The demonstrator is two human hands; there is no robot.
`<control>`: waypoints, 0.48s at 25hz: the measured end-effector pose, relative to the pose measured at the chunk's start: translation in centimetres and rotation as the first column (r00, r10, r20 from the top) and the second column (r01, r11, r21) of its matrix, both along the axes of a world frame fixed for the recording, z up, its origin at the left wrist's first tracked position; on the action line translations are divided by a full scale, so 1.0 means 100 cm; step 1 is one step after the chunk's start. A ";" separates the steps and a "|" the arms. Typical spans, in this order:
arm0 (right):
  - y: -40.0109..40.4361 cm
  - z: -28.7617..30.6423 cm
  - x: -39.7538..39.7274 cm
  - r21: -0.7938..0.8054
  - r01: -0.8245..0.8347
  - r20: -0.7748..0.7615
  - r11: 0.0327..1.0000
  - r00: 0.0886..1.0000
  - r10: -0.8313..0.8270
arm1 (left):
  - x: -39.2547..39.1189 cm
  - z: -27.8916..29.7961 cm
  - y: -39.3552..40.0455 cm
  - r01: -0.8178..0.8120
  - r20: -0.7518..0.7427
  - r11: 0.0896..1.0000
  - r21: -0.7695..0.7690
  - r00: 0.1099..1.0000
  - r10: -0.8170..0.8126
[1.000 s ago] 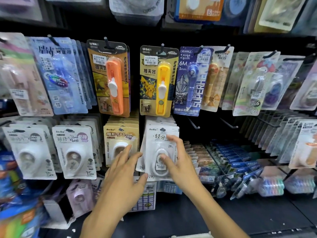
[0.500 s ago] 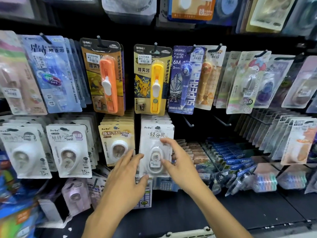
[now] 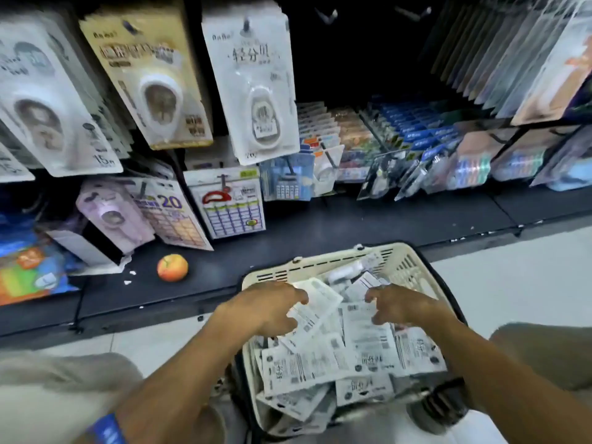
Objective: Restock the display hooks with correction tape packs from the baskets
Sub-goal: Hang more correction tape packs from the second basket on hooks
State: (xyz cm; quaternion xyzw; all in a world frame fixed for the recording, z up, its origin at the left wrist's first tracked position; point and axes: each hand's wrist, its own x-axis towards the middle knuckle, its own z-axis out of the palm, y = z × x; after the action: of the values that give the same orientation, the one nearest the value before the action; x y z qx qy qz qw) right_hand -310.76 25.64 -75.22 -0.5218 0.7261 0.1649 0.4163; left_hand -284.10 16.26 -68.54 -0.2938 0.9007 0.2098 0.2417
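A cream plastic basket (image 3: 336, 263) stands on the floor in front of me, full of several white correction tape packs (image 3: 368, 347) lying backs up. My left hand (image 3: 266, 310) is over the basket's left side and pinches one white pack (image 3: 315, 304) between thumb and fingers, its far end tilted up. My right hand (image 3: 405, 307) hovers over the right side with fingers curled above the packs; whether it grips one is unclear. Above, the same white packs (image 3: 259, 91) hang on a display hook.
Beige packs (image 3: 153, 84) and more white ones (image 3: 48, 116) hang to the left. A black base shelf (image 3: 352, 225) holds an orange ball (image 3: 172, 267), calculator cards (image 3: 234, 206) and rows of small packs (image 3: 416, 145). My knees flank the basket.
Both hands left the white pack hanging on the hook and dropped into the basket. My view tilted down from the display to the floor. My left hand took hold of a pack.
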 end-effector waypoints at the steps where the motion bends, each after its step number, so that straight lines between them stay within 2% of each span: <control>1: 0.012 -0.013 -0.002 -0.031 -0.041 -0.023 0.999 0.999 0.041 | 0.005 -0.023 0.007 0.038 0.092 0.998 0.047 0.995 -0.042; 4: 0.026 -0.037 -0.003 -0.160 -0.200 -0.055 0.967 0.980 0.193 | 0.024 -0.064 0.013 0.061 0.236 0.990 0.127 0.968 -0.090; 8: 0.032 -0.048 -0.011 -0.122 -0.520 -0.248 0.846 0.841 0.481 | 0.027 -0.078 0.000 -0.037 0.215 0.997 0.068 0.976 0.022; 10: 0.026 -0.045 -0.009 -0.159 -0.505 -0.150 0.848 0.862 0.485 | 0.020 -0.079 -0.004 -0.046 0.182 0.998 0.051 0.983 0.037; 11: 0.020 -0.036 -0.008 -0.198 -0.399 -0.020 0.895 0.915 0.404 | 0.015 -0.080 -0.005 -0.082 0.156 0.993 0.082 0.985 0.069; 12: 0.011 -0.026 -0.008 -0.223 -0.219 0.160 0.950 0.953 0.257 | 0.009 -0.078 -0.006 -0.185 0.091 0.970 0.158 0.981 0.173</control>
State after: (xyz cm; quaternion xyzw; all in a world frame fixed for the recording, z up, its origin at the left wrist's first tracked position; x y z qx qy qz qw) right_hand -311.58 26.73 -77.79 -0.6588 0.6281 0.0895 0.4044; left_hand -283.15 15.65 -76.37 -0.3605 0.8400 0.2936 0.2797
